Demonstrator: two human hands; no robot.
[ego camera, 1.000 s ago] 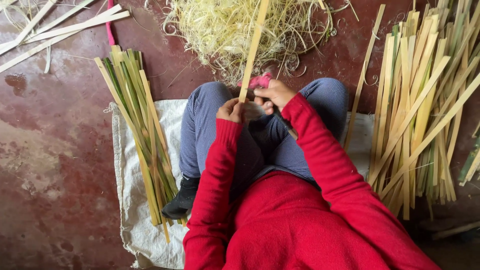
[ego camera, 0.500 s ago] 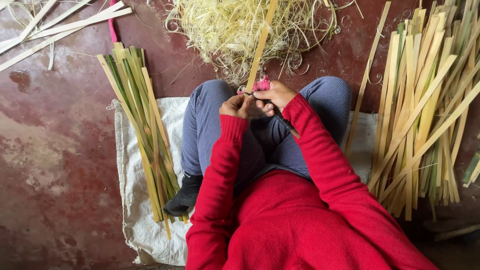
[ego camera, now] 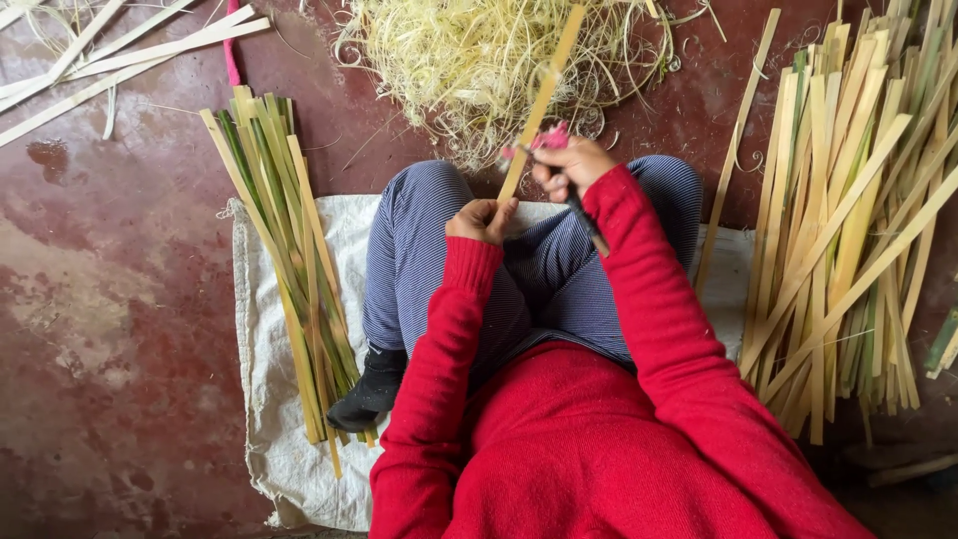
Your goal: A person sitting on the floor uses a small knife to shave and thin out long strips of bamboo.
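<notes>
Red floor w/ shavings pile (ego camera: pixel 489 60): left hand (ego camera: pixel 481 220) fingers closed on bamboo strip (ego camera: pixel 539 105), right hand (ego camera: pixel 571 168) gripping pink-handled knife (ego camera: pixel 551 140)

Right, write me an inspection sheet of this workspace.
Surface: dark red floor, wet-looking patches; white sack under the seated person.
Job's things: bamboo strip held upright at the knees; dark blade with pink handle against it.
Clutter: heap of pale shavings ahead; green-yellow strip bundle at left; larger strip stack at right; loose strips top left.
Grippers: left hand grips the strip's lower end; right hand holds the blade.
Cables: nothing seen.
Surroundings: nothing seen beyond the floor.
</notes>
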